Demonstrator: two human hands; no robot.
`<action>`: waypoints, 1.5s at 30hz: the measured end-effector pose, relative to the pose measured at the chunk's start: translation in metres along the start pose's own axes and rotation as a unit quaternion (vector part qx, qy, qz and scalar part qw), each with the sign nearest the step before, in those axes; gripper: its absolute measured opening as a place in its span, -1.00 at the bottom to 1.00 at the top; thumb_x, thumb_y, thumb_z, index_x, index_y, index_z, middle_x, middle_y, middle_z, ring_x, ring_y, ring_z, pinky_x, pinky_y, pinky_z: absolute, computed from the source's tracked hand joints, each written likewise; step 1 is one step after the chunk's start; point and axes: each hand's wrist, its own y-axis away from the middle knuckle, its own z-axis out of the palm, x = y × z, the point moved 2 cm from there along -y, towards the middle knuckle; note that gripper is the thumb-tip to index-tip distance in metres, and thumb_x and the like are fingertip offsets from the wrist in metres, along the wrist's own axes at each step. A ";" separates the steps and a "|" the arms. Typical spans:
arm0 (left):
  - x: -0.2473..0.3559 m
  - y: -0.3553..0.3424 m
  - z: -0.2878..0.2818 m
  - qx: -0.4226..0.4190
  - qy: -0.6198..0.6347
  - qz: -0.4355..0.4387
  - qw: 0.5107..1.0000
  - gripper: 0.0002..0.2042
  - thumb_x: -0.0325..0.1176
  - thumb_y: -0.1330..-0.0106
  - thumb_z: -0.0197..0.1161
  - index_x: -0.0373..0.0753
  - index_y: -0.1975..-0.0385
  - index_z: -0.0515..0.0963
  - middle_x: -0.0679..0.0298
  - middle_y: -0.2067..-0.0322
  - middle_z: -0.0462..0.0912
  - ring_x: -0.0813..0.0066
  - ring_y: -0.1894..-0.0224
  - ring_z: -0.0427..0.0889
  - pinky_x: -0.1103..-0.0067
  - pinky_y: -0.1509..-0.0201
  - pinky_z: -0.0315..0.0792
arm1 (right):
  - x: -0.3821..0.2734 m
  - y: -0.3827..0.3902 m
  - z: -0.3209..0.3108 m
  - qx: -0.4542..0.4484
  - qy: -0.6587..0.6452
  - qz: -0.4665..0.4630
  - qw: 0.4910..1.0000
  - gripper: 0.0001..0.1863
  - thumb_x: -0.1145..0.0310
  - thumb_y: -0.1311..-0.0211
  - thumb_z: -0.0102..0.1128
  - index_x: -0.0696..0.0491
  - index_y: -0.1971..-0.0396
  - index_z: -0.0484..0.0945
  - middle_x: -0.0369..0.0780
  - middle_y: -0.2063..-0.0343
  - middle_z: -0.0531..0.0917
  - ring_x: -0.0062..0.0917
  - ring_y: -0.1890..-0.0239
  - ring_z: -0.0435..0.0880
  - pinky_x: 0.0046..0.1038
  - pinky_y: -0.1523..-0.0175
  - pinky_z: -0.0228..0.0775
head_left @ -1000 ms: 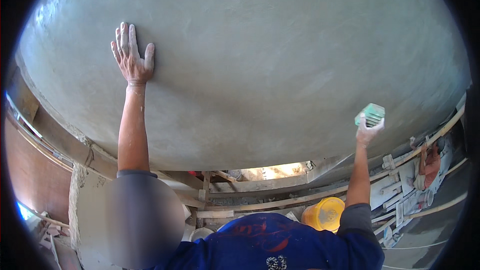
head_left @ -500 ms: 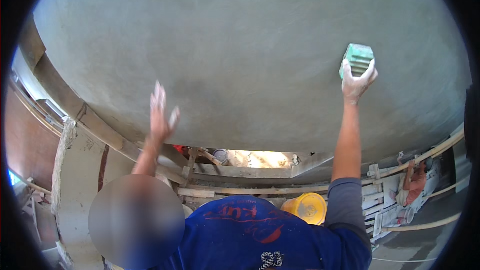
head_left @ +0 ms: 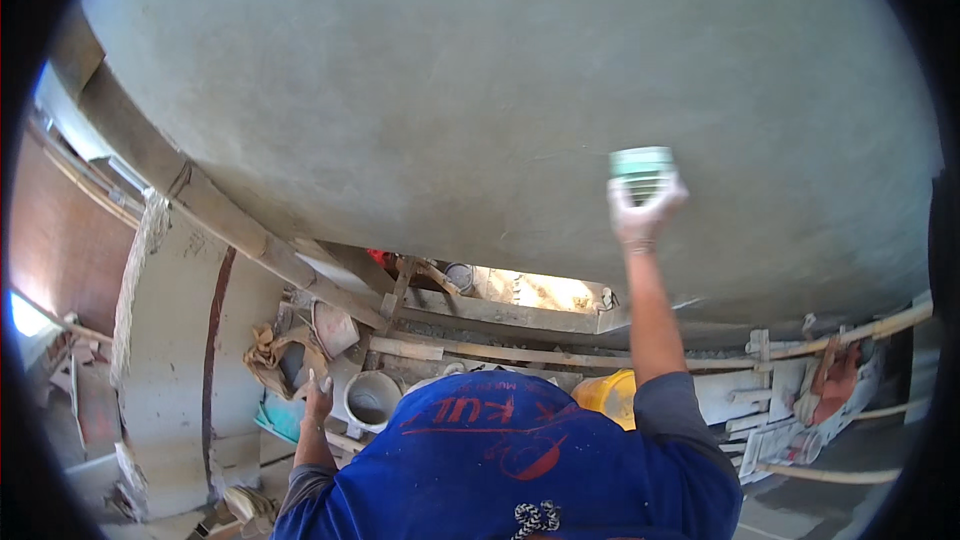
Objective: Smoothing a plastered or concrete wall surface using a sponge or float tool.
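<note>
My right hand (head_left: 648, 210), arm stretched up, is closed round a pale green ribbed block (head_left: 642, 162), held against the smooth grey plastered wall (head_left: 450, 90). Motion blurs the block a little, and its wall-side face is hidden. Low on the left, my left hand (head_left: 318, 398) hangs off the wall, fingers extended and nothing visible in it. Closest to that hand are a crumpled brown paper sack (head_left: 266, 360) and a round bucket (head_left: 352, 402) with grey contents.
Bamboo rails (head_left: 590, 361) run below the wall, beside a narrow opening (head_left: 535, 290). A yellow bucket (head_left: 610, 395) stands by my right side. Wooden beams (head_left: 240, 242) edge the wall at left. Another person (head_left: 832, 385) is lower down at far right.
My right hand has moved the block down and left across the wall. My left hand has dropped from in front of the wall to low beside my body.
</note>
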 end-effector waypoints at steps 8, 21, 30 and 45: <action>0.020 0.015 0.013 -0.001 0.045 0.052 0.998 -0.26 -0.10 -0.43 0.12 -0.43 -0.41 -0.06 -0.43 -0.20 0.31 -0.27 -0.28 0.33 0.23 -0.33 0.25 | 0.029 -0.048 0.001 0.160 -0.152 0.154 0.963 -0.13 0.33 -0.07 0.42 0.22 -0.30 0.09 -0.07 -0.04 0.28 -0.34 -0.01 0.49 -0.27 -0.06 0.51; 0.053 -0.025 -0.008 0.034 0.118 0.119 0.985 -0.34 -0.19 -0.47 0.07 -0.54 -0.37 0.03 -0.30 -0.33 0.18 -0.09 -0.41 0.17 0.34 -0.44 0.11 | -0.131 -0.022 0.069 -0.010 -0.063 -0.103 0.993 -0.02 0.21 0.12 0.47 0.18 -0.32 0.15 -0.01 0.07 0.40 -0.09 0.00 0.36 -0.07 -0.06 0.24; -0.008 -0.009 0.026 -0.040 0.054 0.088 0.994 -0.23 -0.12 -0.40 0.15 -0.49 -0.39 -0.04 -0.40 -0.26 0.22 -0.23 -0.33 0.25 0.28 -0.38 0.20 | -0.119 -0.089 0.060 0.071 0.018 -0.166 0.983 -0.14 0.18 0.14 0.47 -0.06 -0.28 0.34 -0.01 0.05 0.33 -0.10 0.01 0.35 -0.09 -0.05 0.27; 0.020 -0.030 -0.021 -0.026 -0.028 0.139 0.990 -0.22 -0.10 -0.37 0.19 -0.37 -0.43 -0.04 -0.36 -0.19 0.35 -0.26 -0.25 0.35 0.20 -0.32 0.26 | -0.039 -0.128 0.002 0.115 0.063 -0.049 0.990 -0.24 0.21 -0.07 0.44 0.01 -0.29 0.34 -0.02 -0.02 0.28 -0.25 -0.02 0.37 -0.23 -0.02 0.40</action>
